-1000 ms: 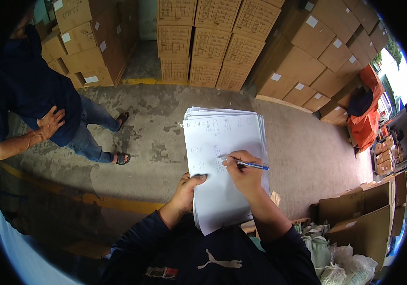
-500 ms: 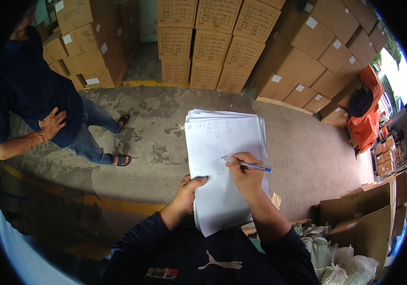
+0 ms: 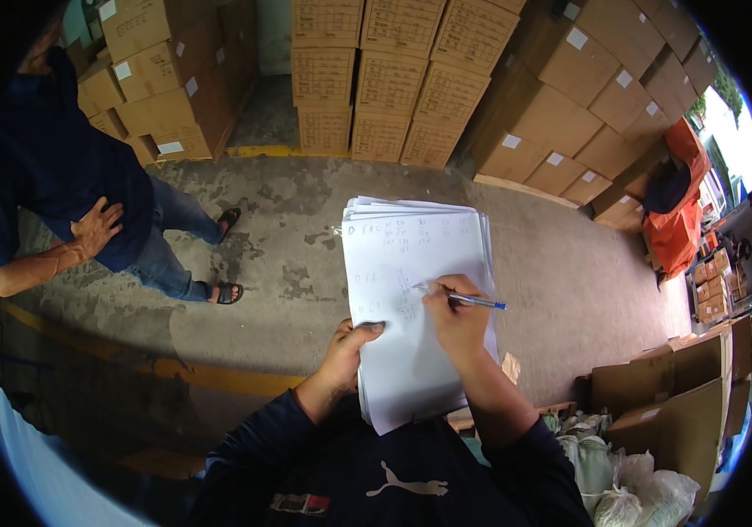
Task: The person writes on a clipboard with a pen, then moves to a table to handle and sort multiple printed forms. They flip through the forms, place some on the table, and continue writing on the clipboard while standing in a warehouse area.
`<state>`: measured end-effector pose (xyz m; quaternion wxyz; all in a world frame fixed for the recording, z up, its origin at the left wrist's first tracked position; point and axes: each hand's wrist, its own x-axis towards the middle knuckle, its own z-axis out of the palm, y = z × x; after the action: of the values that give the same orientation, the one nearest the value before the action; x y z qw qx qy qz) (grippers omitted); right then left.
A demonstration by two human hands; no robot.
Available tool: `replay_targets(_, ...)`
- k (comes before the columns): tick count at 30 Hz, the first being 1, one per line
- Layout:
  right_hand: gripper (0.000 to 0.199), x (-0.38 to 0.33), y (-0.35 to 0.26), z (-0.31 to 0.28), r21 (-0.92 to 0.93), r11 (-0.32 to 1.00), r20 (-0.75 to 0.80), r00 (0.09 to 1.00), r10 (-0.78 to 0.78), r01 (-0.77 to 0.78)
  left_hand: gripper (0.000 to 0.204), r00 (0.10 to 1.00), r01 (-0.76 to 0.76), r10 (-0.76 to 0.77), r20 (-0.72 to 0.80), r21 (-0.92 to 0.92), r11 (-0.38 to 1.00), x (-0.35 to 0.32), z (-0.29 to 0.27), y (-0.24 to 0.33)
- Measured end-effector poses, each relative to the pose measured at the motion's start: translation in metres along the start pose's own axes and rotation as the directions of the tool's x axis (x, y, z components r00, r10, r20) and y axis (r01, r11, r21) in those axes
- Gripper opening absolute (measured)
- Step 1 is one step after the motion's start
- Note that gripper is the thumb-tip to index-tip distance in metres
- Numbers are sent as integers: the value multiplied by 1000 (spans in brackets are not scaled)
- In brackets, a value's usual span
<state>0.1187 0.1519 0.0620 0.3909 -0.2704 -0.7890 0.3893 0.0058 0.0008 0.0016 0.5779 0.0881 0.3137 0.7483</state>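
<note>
A thick stack of white paper sheets (image 3: 411,263) with handwritten rows is held up in front of me. My left hand (image 3: 347,353) grips the stack's lower left edge, thumb on top. My right hand (image 3: 455,318) rests on the top sheet and holds a blue pen (image 3: 474,301), its tip touching the paper near the middle of the page.
A person in a dark shirt and jeans (image 3: 68,202) stands at the left on the concrete floor, hand on hip. Stacked cardboard cartons (image 3: 376,79) line the back and right. Open boxes (image 3: 675,395) and white bags (image 3: 631,492) sit at the lower right. A yellow floor line (image 3: 174,369) runs below.
My right hand with the pen has shifted slightly on the page. The stack and my left hand have stayed almost still.
</note>
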Motion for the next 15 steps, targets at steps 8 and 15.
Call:
replay_targets(8,2,-1,5,3,53,998,-83,996,-34,39,40,1000,7,-6,-25,40,999,1,-2,0)
replay_targets(15,5,10,8,-21,330,913,-115,950,291,-240,39,998,-17,18,-58,27,999,3,-1,-3)
